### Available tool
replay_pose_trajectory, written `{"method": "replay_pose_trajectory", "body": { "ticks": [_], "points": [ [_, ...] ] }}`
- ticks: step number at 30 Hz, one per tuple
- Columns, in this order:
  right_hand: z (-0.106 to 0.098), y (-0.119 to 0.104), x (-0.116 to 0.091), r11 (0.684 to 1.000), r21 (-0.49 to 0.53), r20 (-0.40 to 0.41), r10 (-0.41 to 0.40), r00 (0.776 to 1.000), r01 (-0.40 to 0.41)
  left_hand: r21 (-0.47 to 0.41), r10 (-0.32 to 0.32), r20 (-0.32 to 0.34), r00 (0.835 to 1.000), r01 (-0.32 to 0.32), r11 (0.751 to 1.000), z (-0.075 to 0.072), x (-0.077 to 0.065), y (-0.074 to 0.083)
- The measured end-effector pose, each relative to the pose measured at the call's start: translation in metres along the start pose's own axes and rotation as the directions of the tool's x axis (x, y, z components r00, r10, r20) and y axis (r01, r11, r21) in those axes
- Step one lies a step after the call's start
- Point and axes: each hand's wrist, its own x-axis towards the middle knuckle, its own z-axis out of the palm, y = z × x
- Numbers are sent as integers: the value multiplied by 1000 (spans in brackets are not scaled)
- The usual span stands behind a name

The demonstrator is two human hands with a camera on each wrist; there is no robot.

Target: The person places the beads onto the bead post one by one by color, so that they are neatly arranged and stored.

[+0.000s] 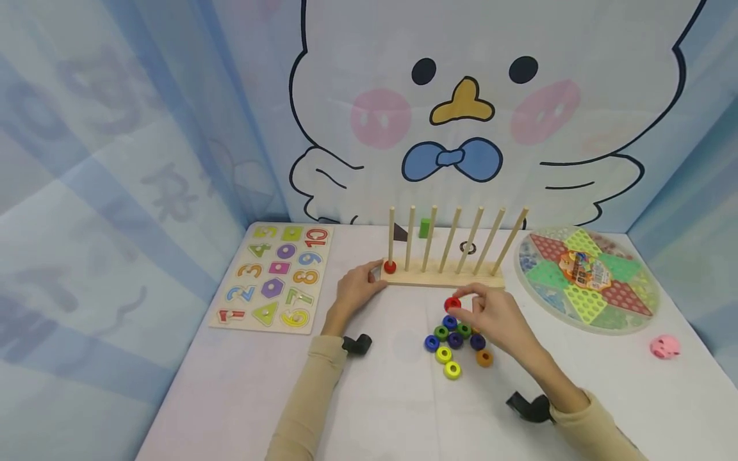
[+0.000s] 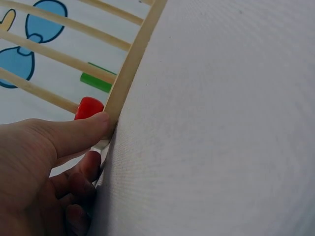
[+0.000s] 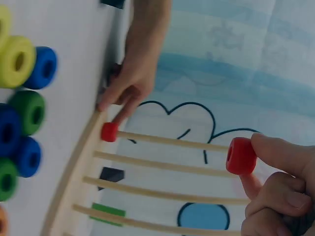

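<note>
My left hand (image 1: 355, 292) grips the left end of a wooden peg stand (image 1: 444, 276), its thumb along the front edge in the left wrist view. Several upright pegs rise from the base; the leftmost carries a red ring (image 1: 390, 267) down at the bottom. Between thumb and forefinger my right hand (image 1: 497, 318) pinches another red ring (image 3: 241, 156), held in front of the stand, just beyond the loose rings. Those lie in a cluster below that hand: blue (image 1: 432, 344), green (image 1: 441, 333), yellow (image 1: 452, 370), orange (image 1: 484, 358) and dark purple (image 1: 455, 340).
A number puzzle board (image 1: 271, 278) lies to the left. On the right are a round Chinese checkers board (image 1: 587, 280) and a pink pig toy (image 1: 665, 346). Behind the stand sit a green block (image 1: 424, 228) and a dark triangular piece (image 1: 400, 233), close to the printed curtain (image 1: 461, 198).
</note>
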Motion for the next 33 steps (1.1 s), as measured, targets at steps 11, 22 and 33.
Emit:
{"method": "replay_pose_trajectory", "body": {
  "ticks": [11,22,33],
  "points": [
    [-35,-97,97,978,57,-144,-192,971,202,-8,16,-4,1000,-16,1000,-2,0,0],
    [-17,-113,144,983,2,-133,-180,975,182,-13,14,9,1000,-14,1000,-1,0,2],
    [-12,-38,75,984,160,-135,-55,989,77,18,8,0,1000,-8,1000,-2,0,2]
  ]
}}
